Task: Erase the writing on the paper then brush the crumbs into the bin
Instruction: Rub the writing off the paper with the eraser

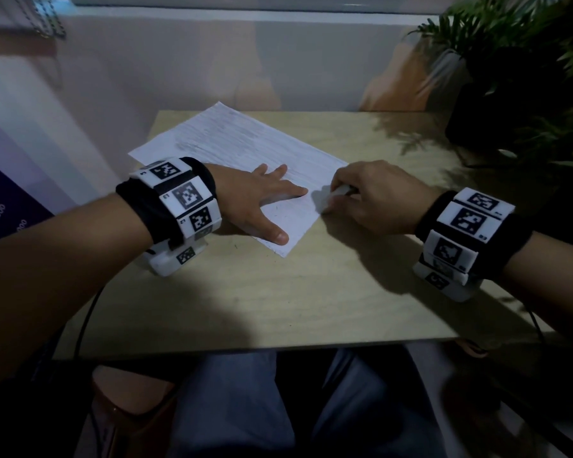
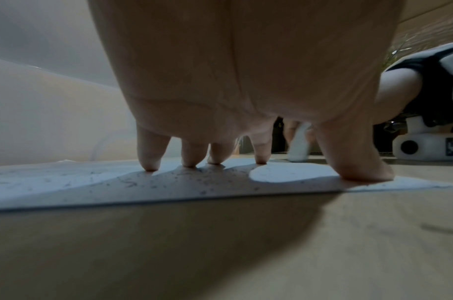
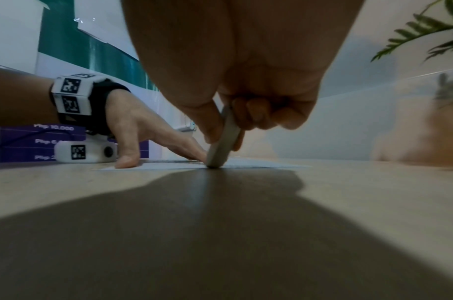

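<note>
A: Starting big: a pale wooden table [image 1: 361, 285] is taking up most of the view, with a potted plant [image 1: 523, 77] sitting at its far right corner. I'm not spotting any bin.

B: And the lined paper [image 1: 242, 150]?

A: It's lying at an angle, left of the table's middle, its far corner hanging past the edge. The left hand [image 1: 255, 196] is pressing down on the near part with fingers splayed flat, gripping nothing. I'd say that's to stop the sheet sliding under the rubbing.

B: The right hand [image 1: 374, 196]?

A: It's pinching a white eraser [image 1: 339, 190] between thumb and curled fingers, right beside the left fingertips, at the paper's near right edge. Holding it on end probably puts pressure on a small patch.

B: Anything the wrist cameras are adding?

A: Yes. The right one is showing the eraser's lower end touching the sheet, which is hidden by knuckles from above. The left one is catching dark eraser crumbs [image 2: 194, 178] scattered under the palm; overhead they're barely visible. Brushing looks not yet begun.
</note>
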`<state>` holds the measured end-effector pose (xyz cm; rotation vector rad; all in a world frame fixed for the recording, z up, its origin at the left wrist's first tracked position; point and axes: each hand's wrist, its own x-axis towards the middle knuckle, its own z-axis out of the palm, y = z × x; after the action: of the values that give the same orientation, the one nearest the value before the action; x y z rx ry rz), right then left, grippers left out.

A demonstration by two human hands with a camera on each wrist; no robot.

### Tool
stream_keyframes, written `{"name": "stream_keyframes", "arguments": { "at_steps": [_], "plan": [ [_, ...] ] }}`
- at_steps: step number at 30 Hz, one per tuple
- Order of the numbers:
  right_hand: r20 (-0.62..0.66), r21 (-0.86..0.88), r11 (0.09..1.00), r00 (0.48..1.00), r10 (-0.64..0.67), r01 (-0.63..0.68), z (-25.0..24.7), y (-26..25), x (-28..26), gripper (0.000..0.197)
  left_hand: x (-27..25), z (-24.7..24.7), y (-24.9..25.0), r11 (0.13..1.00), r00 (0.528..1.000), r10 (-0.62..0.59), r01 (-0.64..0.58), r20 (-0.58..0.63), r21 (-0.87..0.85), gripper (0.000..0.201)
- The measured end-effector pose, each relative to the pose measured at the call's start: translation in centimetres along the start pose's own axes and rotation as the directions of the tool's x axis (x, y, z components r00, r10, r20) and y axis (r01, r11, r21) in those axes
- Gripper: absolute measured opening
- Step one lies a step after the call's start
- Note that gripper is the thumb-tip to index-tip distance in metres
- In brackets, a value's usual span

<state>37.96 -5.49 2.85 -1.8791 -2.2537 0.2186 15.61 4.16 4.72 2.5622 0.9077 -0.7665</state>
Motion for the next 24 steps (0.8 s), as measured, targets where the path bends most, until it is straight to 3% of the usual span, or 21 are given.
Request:
{"name": "stream_keyframes", "arguments": {
  "at_steps": [3, 8, 13, 15, 19, 24],
  "plan": [
    [0.095, 0.082, 0.993, 0.991, -0.092, 0.084, -0.1, -0.7, -0.6, 0.021, 0.1, 0.0, 0.0, 1.0, 1.0, 0.001, -0.001, 0.002, 0.005, 0.099],
    [-0.004, -0.039, 0.997, 0.998, 0.064, -0.064, -0.1, 0.4, 0.2, 0.026, 0.1, 0.0, 0.0, 1.0, 1.0, 0.002, -0.002, 0.001, -0.002, 0.1],
    [0.087, 0.007, 0.985, 0.982, -0.17, 0.17, 0.2, -2.6, -1.4, 0.041, -0.1, -0.1, 0.1, 1.0, 1.0, 0.0, 0.0, 0.003, -0.007, 0.099],
    [0.11, 0.024, 0.985, 0.979, -0.171, 0.169, 0.2, -2.6, -1.3, 0.047, -0.2, -0.1, 0.1, 1.0, 1.0, -0.001, 0.001, 0.001, -0.008, 0.1],
    [-0.034, -0.155, 0.987, 0.998, -0.049, 0.043, -0.2, -0.7, -0.5, 0.039, -0.1, -0.1, 0.0, 1.0, 1.0, 0.002, -0.002, 0.005, -0.008, 0.101],
    [0.105, 0.017, 0.976, 0.97, -0.22, 0.219, 0.6, -2.7, -1.7, 0.049, -0.1, -0.1, -0.1, 1.0, 1.0, 0.003, -0.003, 0.006, -0.01, 0.101]
  ]
}}
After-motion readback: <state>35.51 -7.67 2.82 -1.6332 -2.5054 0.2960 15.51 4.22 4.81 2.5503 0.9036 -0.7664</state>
